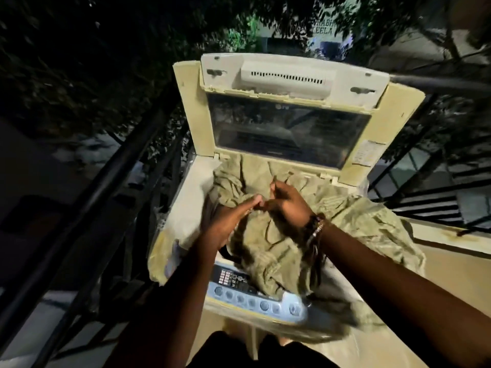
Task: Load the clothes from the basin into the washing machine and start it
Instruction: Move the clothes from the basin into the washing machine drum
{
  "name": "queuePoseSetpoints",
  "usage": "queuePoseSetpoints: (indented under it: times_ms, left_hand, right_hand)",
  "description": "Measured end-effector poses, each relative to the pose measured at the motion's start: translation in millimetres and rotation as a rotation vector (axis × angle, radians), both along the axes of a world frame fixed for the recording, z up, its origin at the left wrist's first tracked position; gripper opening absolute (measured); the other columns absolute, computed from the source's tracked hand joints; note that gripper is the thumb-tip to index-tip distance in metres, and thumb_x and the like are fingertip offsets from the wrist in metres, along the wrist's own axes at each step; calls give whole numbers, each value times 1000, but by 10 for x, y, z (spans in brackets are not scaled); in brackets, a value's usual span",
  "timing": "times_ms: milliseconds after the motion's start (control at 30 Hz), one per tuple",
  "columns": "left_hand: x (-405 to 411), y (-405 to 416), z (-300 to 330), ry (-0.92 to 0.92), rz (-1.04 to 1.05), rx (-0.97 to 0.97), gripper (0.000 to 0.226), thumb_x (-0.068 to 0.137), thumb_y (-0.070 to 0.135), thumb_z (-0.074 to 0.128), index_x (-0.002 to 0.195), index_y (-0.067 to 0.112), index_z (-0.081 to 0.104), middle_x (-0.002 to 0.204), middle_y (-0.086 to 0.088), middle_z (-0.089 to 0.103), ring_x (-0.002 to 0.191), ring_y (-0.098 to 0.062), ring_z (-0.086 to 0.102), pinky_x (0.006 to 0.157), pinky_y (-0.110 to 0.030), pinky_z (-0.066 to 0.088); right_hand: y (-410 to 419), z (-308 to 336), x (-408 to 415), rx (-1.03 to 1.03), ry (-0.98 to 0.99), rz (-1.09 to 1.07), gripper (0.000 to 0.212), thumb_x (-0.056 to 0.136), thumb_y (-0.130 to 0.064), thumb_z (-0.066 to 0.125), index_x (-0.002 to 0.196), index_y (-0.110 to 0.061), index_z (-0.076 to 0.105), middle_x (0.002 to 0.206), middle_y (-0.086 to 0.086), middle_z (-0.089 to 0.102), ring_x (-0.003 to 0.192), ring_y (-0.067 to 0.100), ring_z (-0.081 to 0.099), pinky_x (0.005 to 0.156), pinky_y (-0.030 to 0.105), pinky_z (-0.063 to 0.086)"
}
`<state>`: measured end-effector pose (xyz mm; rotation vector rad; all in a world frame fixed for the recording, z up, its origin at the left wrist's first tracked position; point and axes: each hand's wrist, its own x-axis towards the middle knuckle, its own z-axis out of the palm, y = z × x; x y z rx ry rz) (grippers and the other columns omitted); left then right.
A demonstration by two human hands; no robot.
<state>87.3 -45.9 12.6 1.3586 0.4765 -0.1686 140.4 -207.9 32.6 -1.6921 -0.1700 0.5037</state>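
A top-loading washing machine [191, 107] stands in front of me with its folding lid [289, 131] raised. A large olive-green cloth [268, 251] lies heaped over the tub opening and spills across the right rim and part of the control panel [252, 298]. My left hand [228, 219] and my right hand [287, 203] meet over the middle of the cloth, fingertips together. My right hand pinches a fold of it; whether the left grips fabric is unclear. Beaded bracelets circle my right wrist. The basin is out of sight.
A dark metal railing [101, 187] runs along the left of the machine, with night-time trees beyond. More railing bars [430, 205] stand at the right. A pale ledge [451, 251] lies to the right of the machine. My dark clothing shows at the bottom edge.
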Motion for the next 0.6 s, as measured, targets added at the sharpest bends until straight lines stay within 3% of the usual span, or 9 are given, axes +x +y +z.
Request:
queuePoseSetpoints:
  times_ms: [67, 100, 167, 200, 267, 333, 400, 500, 600]
  left_hand:
    - [160, 10, -123, 22, 96, 52, 51, 81, 18, 84, 129, 15, 67, 124, 1, 73, 114, -14, 69, 104, -37, 53]
    - [225, 19, -211, 27, 127, 100, 59, 78, 19, 85, 133, 15, 64, 127, 1, 71, 118, -16, 67, 107, -39, 50]
    - [313, 59, -339, 56, 187, 194, 66, 76, 17, 85, 137, 14, 61, 134, 1, 67, 125, -18, 62, 112, -41, 46]
    - [342, 87, -388, 81, 205, 226, 64, 78, 16, 84, 137, 13, 61, 136, -1, 65, 126, -20, 60, 113, -42, 45]
    - [410, 154, -454, 110, 205, 283, 61, 77, 18, 82, 135, 12, 62, 135, -3, 66, 124, -22, 61, 112, -43, 45]
    - [474, 232, -522, 108, 160, 360, 67, 70, 28, 76, 133, 10, 64, 133, -6, 67, 124, -23, 62, 110, -43, 47]
    - [533, 286, -620, 83, 56, 454, 74, 64, 39, 71, 132, 13, 66, 132, -5, 68, 124, -22, 62, 109, -42, 47]
    - [564, 271, -594, -24, -146, 471, 64, 76, 51, 76, 131, 21, 66, 130, 6, 70, 124, -13, 63, 110, -36, 47]
    - [566, 190, -533, -97, -419, 385, 72, 68, 58, 88, 129, 27, 65, 124, 12, 72, 119, -7, 65, 110, -39, 48]
  right_hand:
    - [-393, -66, -22, -52, -67, 152, 41, 73, -26, 84, 108, -16, 64, 92, 5, 60, 85, 25, 57, 81, 42, 51]
    - [-622, -86, -23, -213, -208, 194, 55, 76, -43, 83, 122, -24, 62, 110, 1, 62, 99, 21, 60, 92, 43, 52]
    - [-1094, -158, -69, -659, -521, 236, 90, 71, -79, 69, 145, -35, 44, 143, 1, 46, 130, 24, 47, 108, 53, 41]
    - [-1318, -198, -153, -871, -588, 216, 109, 63, -92, 61, 153, -36, 33, 155, 3, 34, 140, 29, 35, 113, 59, 32]
    - [-1681, -303, -335, -1138, -483, 124, 138, 49, -104, 52, 160, -33, 11, 164, 7, 16, 149, 33, 21, 112, 64, 25]
    - [-1887, -439, -479, -1247, -363, 74, 143, 49, -99, 59, 161, -30, 4, 159, 14, 27, 140, 37, 38, 99, 58, 43]
    - [-1872, -535, -524, -1268, -334, 89, 130, 57, -79, 76, 159, -29, 13, 143, 13, 45, 117, 37, 58, 82, 47, 57]
    - [-1533, -588, -375, -1121, -426, 35, 101, 59, -43, 87, 147, -24, 43, 128, 9, 59, 98, 37, 67, 70, 40, 57]
    - [-968, -554, -89, -867, -508, -104, 76, 61, -13, 83, 134, -17, 60, 114, 10, 66, 93, 34, 67, 75, 34, 52]
